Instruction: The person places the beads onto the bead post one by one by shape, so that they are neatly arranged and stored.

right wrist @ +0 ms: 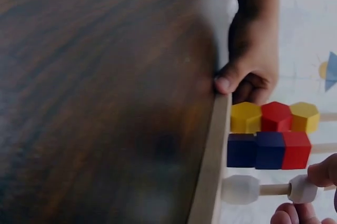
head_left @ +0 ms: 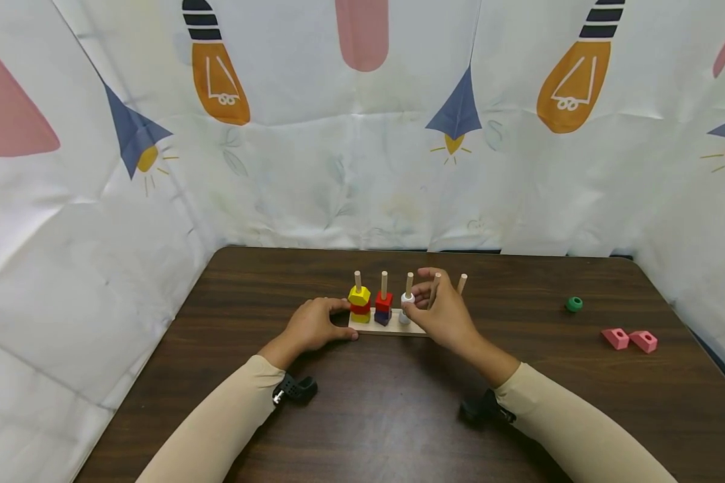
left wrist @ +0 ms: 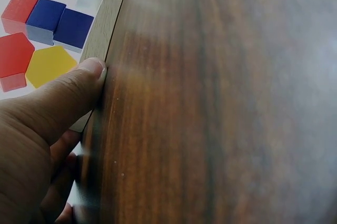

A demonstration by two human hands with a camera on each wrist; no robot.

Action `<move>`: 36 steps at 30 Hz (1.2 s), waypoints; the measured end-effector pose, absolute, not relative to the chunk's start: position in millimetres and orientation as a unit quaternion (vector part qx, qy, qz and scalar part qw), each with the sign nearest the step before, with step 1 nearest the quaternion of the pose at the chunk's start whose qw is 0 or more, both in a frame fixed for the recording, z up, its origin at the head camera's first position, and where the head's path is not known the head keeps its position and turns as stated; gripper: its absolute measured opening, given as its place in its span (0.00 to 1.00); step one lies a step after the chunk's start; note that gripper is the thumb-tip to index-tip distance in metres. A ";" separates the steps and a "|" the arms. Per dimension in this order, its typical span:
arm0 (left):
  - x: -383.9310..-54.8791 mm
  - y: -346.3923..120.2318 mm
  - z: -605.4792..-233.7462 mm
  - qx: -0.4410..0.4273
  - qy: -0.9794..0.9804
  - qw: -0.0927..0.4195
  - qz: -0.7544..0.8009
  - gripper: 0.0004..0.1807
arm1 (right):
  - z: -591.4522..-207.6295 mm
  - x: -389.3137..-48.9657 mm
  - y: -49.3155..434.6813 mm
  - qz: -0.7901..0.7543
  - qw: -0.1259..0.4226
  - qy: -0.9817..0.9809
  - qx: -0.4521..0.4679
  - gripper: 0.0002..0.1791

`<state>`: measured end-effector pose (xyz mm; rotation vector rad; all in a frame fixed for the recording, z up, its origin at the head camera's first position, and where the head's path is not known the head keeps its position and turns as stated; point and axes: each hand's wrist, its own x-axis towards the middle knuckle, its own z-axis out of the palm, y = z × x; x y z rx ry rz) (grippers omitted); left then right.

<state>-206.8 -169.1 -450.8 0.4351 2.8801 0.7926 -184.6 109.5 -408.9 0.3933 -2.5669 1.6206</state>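
A wooden peg board (head_left: 371,329) stands on the table with a row of upright pegs. My left hand (head_left: 313,326) grips its left end, the thumb on the front edge in the left wrist view. Yellow and red hexagonal blocks (right wrist: 276,117) are stacked on the leftmost peg. Beside them, a red cube (right wrist: 296,150) sits above two dark blue cubes (right wrist: 241,151). With thumb and fingers, my right hand (head_left: 450,320) pinches a white bead (right wrist: 302,190) partway up the third peg. Below it, a second white bead (right wrist: 240,190) rests at the base, a gap between them.
To the right on the brown table (head_left: 362,416) lie a green bead (head_left: 574,304) and two pink blocks with holes (head_left: 644,341). Two more pegs stand by my right hand, with no blocks visible on their upper parts. A white patterned cloth (head_left: 350,181) hangs behind.
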 end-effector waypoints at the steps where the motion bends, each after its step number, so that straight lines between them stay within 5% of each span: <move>1: -206.8 -168.6 -450.5 0.143 0.952 0.062 0.263 0.35 | -410.8 -185.2 109.5 0.530 0.038 -0.837 0.127 0.37; 36: -207.2 -167.9 -452.0 0.147 0.952 0.057 0.262 0.36 | -420.4 -170.0 131.4 0.433 0.014 -0.878 0.205 0.46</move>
